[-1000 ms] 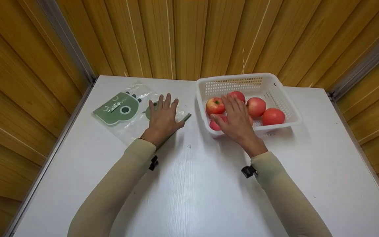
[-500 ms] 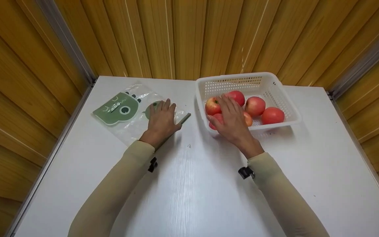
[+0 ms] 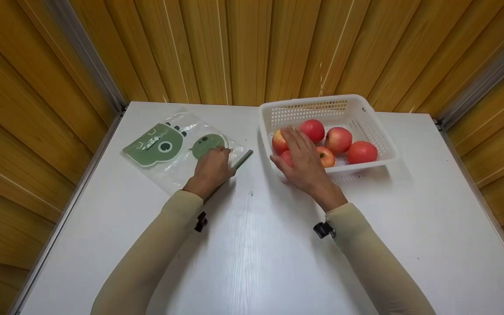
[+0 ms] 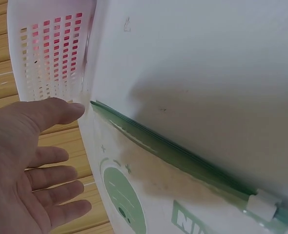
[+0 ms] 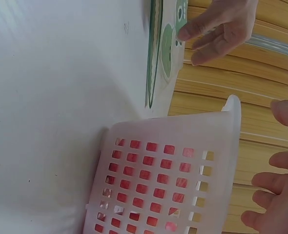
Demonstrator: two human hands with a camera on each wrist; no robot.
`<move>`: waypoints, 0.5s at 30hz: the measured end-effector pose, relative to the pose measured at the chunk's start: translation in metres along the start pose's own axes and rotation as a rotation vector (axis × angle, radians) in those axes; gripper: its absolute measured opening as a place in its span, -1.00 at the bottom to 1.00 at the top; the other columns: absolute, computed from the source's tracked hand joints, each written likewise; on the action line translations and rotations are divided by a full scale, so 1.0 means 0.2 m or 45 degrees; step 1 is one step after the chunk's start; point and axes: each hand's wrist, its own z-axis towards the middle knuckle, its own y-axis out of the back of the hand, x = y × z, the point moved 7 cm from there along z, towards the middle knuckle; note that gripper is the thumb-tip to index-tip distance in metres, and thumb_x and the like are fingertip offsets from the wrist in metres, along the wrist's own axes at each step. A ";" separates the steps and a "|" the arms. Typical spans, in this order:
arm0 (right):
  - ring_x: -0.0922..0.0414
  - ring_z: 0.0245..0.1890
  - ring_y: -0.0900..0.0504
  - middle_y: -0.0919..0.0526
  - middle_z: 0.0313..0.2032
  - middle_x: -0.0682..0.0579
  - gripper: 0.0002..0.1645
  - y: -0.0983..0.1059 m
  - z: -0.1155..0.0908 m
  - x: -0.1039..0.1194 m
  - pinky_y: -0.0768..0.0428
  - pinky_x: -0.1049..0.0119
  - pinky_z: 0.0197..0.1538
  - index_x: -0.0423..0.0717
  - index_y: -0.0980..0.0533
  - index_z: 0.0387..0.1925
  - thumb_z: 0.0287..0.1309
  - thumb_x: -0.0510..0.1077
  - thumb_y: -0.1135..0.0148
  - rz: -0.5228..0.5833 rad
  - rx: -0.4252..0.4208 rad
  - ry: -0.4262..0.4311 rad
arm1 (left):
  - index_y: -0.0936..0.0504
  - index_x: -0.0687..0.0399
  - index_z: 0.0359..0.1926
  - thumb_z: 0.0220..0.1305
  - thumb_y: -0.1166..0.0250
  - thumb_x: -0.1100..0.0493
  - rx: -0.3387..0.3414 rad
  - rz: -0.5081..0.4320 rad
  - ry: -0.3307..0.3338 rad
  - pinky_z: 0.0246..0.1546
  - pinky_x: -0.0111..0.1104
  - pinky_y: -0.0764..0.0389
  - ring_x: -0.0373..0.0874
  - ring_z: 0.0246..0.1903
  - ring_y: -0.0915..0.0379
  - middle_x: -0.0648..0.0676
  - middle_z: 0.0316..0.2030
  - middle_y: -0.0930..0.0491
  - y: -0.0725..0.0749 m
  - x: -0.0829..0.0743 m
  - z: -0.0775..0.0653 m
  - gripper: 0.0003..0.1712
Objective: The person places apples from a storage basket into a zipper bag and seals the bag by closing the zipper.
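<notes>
A clear zip bag (image 3: 177, 173) with green cartoon prints lies flat on the left side of the white table. Above its green zip edge (image 4: 168, 148) hovers my left hand (image 3: 210, 168), fingers loosely bent and holding nothing; a gap to the bag shows in the left wrist view. A white slider (image 4: 263, 204) sits at one end of the zip. My right hand (image 3: 304, 166) is over the near left part of a white plastic basket (image 3: 385, 135), fingers extended and apart from the rim. Inside are several red apples (image 3: 338, 140), some partly hidden by that hand.
The white table (image 3: 252, 258) runs up to a wood-panelled wall (image 3: 247, 52) behind the bag and basket. Panelled walls also stand at both sides. A dark wrist camera (image 3: 324, 229) hangs under the right sleeve.
My left hand's fingers have gone from spread and straight to bent downward. My right hand has shifted slightly left over the basket, and its fingers have moved closer together. Bag and apples stay put.
</notes>
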 end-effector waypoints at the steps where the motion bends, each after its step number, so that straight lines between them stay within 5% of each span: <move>1: -0.18 0.56 -0.18 -0.27 0.55 -0.24 -0.10 0.00 0.00 0.00 -0.09 -0.15 0.59 -0.24 -0.23 0.58 0.43 0.08 -0.33 0.001 0.002 0.006 | -0.63 0.34 0.28 0.25 -0.51 0.17 -0.001 0.001 -0.003 0.05 -0.03 -0.69 0.11 0.02 -0.66 0.27 0.15 -0.66 0.00 0.00 0.00 -0.39; 15: -0.15 0.57 -0.23 -0.32 0.53 -0.25 -0.16 -0.03 -0.01 0.05 -0.21 -0.14 0.55 -0.24 -0.31 0.55 0.42 0.01 -0.38 0.087 -0.019 0.070 | -0.75 0.32 0.04 0.26 -0.39 0.32 -0.025 0.044 -0.053 -0.17 -0.04 -0.70 0.01 -0.31 -0.58 0.26 -0.14 -0.76 -0.04 0.02 -0.01 -0.67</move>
